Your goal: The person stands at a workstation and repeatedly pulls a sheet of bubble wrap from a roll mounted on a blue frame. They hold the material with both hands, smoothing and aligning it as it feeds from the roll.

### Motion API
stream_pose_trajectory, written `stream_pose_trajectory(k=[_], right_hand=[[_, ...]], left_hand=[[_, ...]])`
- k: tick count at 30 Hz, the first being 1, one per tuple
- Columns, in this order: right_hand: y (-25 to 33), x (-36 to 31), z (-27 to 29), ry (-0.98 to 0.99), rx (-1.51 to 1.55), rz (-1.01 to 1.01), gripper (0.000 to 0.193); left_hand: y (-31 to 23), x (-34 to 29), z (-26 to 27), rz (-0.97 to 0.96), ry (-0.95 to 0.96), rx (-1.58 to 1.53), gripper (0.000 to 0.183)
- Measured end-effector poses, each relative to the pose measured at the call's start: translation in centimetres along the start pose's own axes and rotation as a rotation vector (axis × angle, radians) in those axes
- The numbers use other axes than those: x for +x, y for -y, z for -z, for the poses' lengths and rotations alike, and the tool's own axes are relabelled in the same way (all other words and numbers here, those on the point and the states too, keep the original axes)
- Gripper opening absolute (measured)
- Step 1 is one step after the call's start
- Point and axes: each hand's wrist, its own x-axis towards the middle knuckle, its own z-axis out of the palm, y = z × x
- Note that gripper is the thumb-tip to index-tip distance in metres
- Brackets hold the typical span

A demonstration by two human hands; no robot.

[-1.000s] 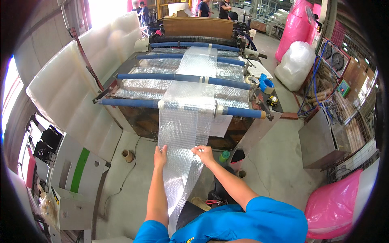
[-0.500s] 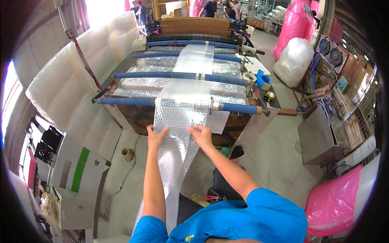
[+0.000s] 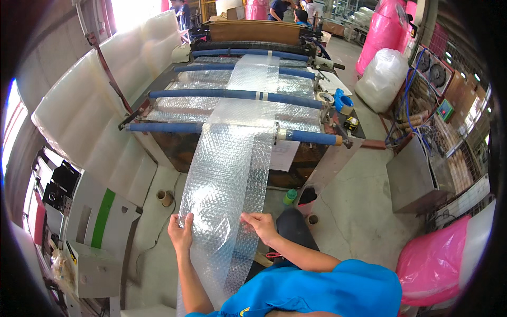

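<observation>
A long clear strip of bubble wrap (image 3: 219, 174) comes over the front blue roller (image 3: 311, 138) and hangs down toward my body. At its left edge my left hand (image 3: 180, 232) is closed on the bubble wrap, thumb on top and the fingers partly behind it. My right hand (image 3: 260, 226) pinches the layer fold on the right side of the strip. Between the hands the wrap is stretched fairly flat, with a narrower overlapping layer along its right part. Its lower end runs down past my forearms and out of sight.
More blue rollers (image 3: 211, 95) cross the machine ahead. Tape rolls (image 3: 344, 103) and a tape measure (image 3: 351, 124) lie at its right corner. A green bottle (image 3: 289, 197) stands on the floor below. A grey cabinet (image 3: 97, 269) is left; pink-wrapped rolls (image 3: 435, 261) are right. People are far back.
Both hands have moved down toward my body, drawing the bubble wrap with them. The strip now lies wider and flatter between the roller and my hands.
</observation>
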Motion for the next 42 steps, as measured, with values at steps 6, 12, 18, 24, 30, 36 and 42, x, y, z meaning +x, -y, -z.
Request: stream_pose_trajectory(k=[6, 12, 18, 24, 30, 36, 42], right_hand=[[-0.9, -0.8, 0.1, -0.014, -0.067, -0.003, 0.023], [-1.8, -0.2, -0.1, -0.043, -0.105, -0.002, 0.019], [-4.9, 3.6, 2.2, -0.137, -0.295, 0.064, 0.019], [-6.4, 5.5, 3.2, -0.202, -0.499, 0.197, 0.022], [-7.8, 6.8, 4.4, -0.227, -0.533, 0.173, 0.024], [-7.1, 6.5, 4.1, -0.23, -0.524, 0.163, 0.024], [-7.6, 6.9, 4.4, -0.243, -0.521, 0.203, 0.024]], left_hand=[[1.2, -1.7, -2.8, 0.023, -0.029, 0.105, 0.037], [3.2, -1.4, -3.5, 0.086, 0.0, 0.163, 0.042], [8.2, 0.4, -7.5, 0.127, 0.092, 0.282, 0.047], [10.1, 1.4, -9.1, 0.179, 0.179, 0.416, 0.052], [10.0, 1.2, -9.8, 0.183, 0.167, 0.449, 0.052], [10.0, 1.5, -9.9, 0.229, 0.221, 0.475, 0.054], [10.3, 1.6, -10.3, 0.22, 0.228, 0.452, 0.055]])
